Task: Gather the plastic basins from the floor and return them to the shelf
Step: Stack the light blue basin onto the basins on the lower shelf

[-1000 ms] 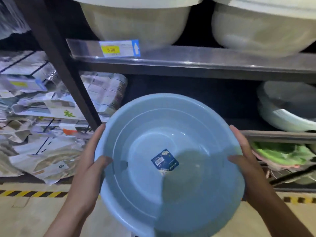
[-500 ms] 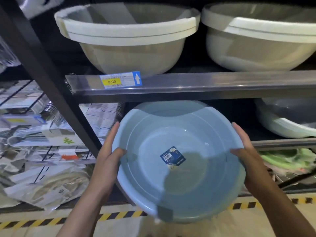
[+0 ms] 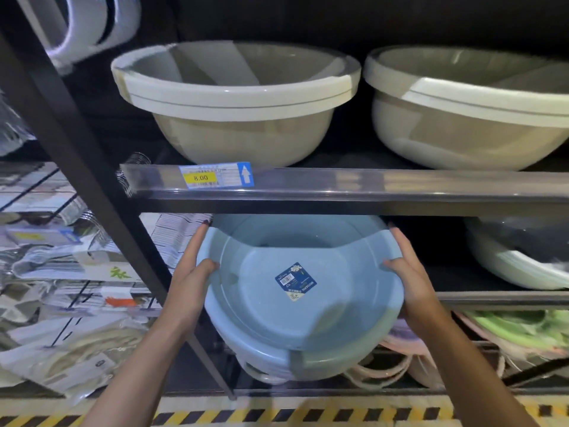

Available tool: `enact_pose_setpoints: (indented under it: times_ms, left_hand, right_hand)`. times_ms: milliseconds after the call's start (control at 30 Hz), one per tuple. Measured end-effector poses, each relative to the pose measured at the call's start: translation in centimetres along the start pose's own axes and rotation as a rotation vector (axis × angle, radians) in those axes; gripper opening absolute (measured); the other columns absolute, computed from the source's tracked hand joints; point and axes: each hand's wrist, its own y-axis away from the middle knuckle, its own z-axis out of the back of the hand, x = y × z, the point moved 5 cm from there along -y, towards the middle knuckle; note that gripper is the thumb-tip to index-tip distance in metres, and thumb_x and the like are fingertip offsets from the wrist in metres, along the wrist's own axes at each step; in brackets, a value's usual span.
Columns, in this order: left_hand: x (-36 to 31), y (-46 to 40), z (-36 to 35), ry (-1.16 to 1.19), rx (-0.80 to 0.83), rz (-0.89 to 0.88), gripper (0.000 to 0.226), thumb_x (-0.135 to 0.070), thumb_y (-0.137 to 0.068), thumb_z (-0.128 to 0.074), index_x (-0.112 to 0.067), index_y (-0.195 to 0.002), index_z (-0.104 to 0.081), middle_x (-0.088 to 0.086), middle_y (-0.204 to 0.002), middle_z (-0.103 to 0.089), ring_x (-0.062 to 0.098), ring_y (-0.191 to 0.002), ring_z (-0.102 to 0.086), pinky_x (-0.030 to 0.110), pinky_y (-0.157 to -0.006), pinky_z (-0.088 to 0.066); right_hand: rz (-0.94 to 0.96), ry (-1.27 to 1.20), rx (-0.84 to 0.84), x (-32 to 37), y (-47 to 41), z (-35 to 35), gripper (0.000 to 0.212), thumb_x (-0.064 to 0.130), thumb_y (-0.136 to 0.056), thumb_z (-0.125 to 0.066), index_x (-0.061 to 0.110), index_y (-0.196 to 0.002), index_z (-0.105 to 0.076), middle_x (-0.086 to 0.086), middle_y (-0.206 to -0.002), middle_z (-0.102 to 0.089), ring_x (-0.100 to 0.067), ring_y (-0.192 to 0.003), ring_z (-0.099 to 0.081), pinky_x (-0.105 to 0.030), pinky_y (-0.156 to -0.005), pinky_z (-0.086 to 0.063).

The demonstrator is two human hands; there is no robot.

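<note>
Blue plastic fills the near view: a basin (image 3: 277,291), tilted with its open side toward the camera, is gripped at the rim by both hands. The left hand (image 3: 192,272) clasps the left edge, thumb inside, fingers behind; the right hand (image 3: 409,272) clasps the right edge the same way. A dark blue sticker (image 3: 295,281) sits on the basin's floor. The far rim of the basin reaches under the shelf (image 3: 369,192), into the lower bay. A price tag (image 3: 215,176) reads 8.00. Above stand two beige basins (image 3: 237,103), side by side.
</note>
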Motion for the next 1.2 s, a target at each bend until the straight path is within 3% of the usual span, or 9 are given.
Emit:
enact_pose_setpoints:
  times_ms: [100,267,367,500,667,800,900,1100,1200]
  left_hand:
    - [0.2,-0.5,-0.1,0.006,-0.013,0.020,0.064,-0.023,-0.079,-0.049,-0.075,-0.117,-0.050,-0.040,-0.113,-0.064,0.005,-0.099,-0.070,0.034,-0.077,-0.055]
    - [0.9,-1.3,0.0,0.012,-0.023,0.013,0.065,-0.022,-0.081,-0.050,-0.073,-0.122,-0.049,-0.026,-0.120,-0.068,0.015,-0.104,-0.071,0.040,-0.083,-0.057]
    - [1.1,-1.7,0.1,0.022,-0.021,-0.002,0.065,-0.020,-0.082,-0.050,-0.065,-0.128,-0.051,-0.020,-0.120,-0.070,0.016,-0.103,-0.071,0.036,-0.079,-0.057]
    - [1.3,-1.5,0.0,0.058,-0.032,-0.042,0.058,-0.015,-0.083,-0.051,-0.048,-0.130,-0.056,-0.010,-0.111,-0.073,0.017,-0.091,-0.073,0.024,-0.062,-0.056]
    - [1.4,-0.9,0.2,0.174,-0.057,-0.040,0.049,-0.029,-0.079,-0.058,-0.046,-0.125,-0.056,-0.009,-0.104,-0.071,0.020,-0.089,-0.071,0.038,-0.074,-0.053]
    - [3.1,2.1,-0.1,0.208,-0.071,-0.074,0.063,-0.036,-0.073,-0.064,-0.048,-0.132,-0.047,-0.009,-0.124,-0.064,0.023,-0.111,-0.065,0.042,-0.085,-0.051]
    - [3.9,3.7,-1.5,0.187,-0.121,-0.099,0.067,-0.036,-0.072,-0.065,-0.055,-0.131,-0.040,-0.016,-0.123,-0.061,0.011,-0.106,-0.066,0.038,-0.082,-0.052]
    - [3.1,3.1,-1.9,0.222,-0.236,-0.095,0.053,-0.022,-0.076,-0.058,-0.058,-0.113,-0.047,-0.015,-0.122,-0.063,0.018,-0.112,-0.063,0.047,-0.091,-0.053]
    - [3.0,2.8,-1.9,0.245,-0.251,-0.088,0.050,-0.021,-0.078,-0.058,-0.057,-0.112,-0.049,-0.012,-0.121,-0.065,0.022,-0.110,-0.065,0.056,-0.094,-0.052]
  right_hand:
    - [0.024,0.039,0.008,0.5,-1.0,-0.2,0.042,0.015,-0.091,-0.046,0.037,-0.126,-0.056,0.007,-0.104,-0.071,-0.022,-0.092,-0.071,-0.036,-0.069,-0.055]
    - [0.010,0.000,-0.016,0.5,-1.9,-0.6,0.031,0.024,-0.086,-0.050,0.034,-0.112,-0.061,0.003,-0.101,-0.073,-0.020,-0.091,-0.071,-0.037,-0.071,-0.056]
    - [0.040,0.001,-0.019,0.3,-2.0,-0.6,0.031,0.020,-0.090,-0.049,0.035,-0.114,-0.062,0.003,-0.101,-0.074,-0.019,-0.090,-0.073,-0.032,-0.068,-0.057]
    - [0.054,-0.024,-0.030,0.1,-1.7,-0.6,0.036,0.013,-0.099,-0.045,0.037,-0.122,-0.060,0.002,-0.106,-0.074,-0.020,-0.090,-0.074,-0.029,-0.062,-0.058]
    - [0.033,-0.098,-0.110,0.1,-2.4,-0.5,0.030,0.017,-0.099,-0.051,0.042,-0.110,-0.062,-0.002,-0.103,-0.074,-0.022,-0.085,-0.075,-0.037,-0.063,-0.059]
    - [0.039,-0.142,-0.103,-0.2,-2.3,-0.6,0.022,0.019,-0.097,-0.052,0.034,-0.108,-0.062,0.000,-0.098,-0.075,-0.022,-0.082,-0.076,-0.032,-0.057,-0.058]
    - [0.049,-0.113,-0.106,-0.4,-2.0,-0.4,0.021,0.020,-0.097,-0.053,0.035,-0.109,-0.061,0.003,-0.098,-0.074,-0.022,-0.083,-0.076,-0.034,-0.059,-0.059]
    - [0.041,-0.028,-0.168,1.0,-1.8,-0.5,0.015,0.023,-0.093,-0.059,0.035,-0.101,-0.062,-0.006,-0.101,-0.070,-0.023,-0.083,-0.070,-0.039,-0.067,-0.056]
    - [0.013,0.004,-0.044,1.1,-0.3,-0.4,0.034,0.021,-0.101,-0.052,0.051,-0.113,-0.063,0.009,-0.104,-0.072,-0.018,-0.088,-0.071,-0.034,-0.069,-0.059]
